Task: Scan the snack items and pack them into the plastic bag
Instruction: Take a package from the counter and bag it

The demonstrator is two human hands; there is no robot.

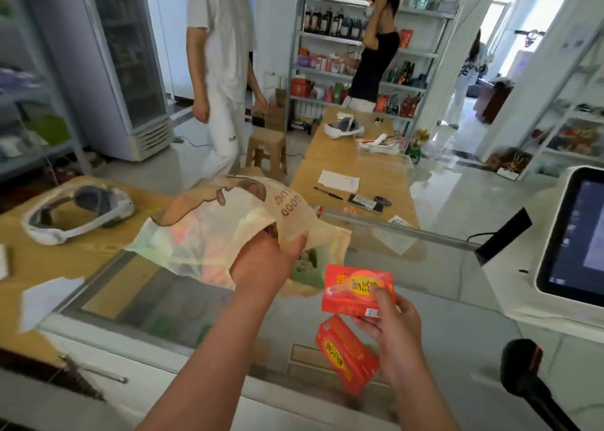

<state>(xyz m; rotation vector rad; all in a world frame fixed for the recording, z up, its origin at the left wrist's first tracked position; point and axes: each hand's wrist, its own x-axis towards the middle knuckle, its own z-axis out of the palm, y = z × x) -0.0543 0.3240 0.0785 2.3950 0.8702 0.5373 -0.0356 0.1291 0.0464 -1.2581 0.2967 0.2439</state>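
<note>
A pale yellow plastic bag [215,231] with brown print lies on the glass counter, with coloured packets showing through it. My left hand [264,260] grips the bag's rim at its right side and holds the mouth up. My right hand [389,326] pinches a red snack box [356,288] with a yellow label, just right of the bag's mouth and above the counter. A second red snack box [346,355] lies on the glass below it, partly under my right hand.
A white headset [75,214] sits on the wooden counter at left. At the right stand a register screen [575,234] and a black handheld scanner [529,375]. A long wooden table [330,165] with paper and a pen runs ahead. Several people stand by the shelves.
</note>
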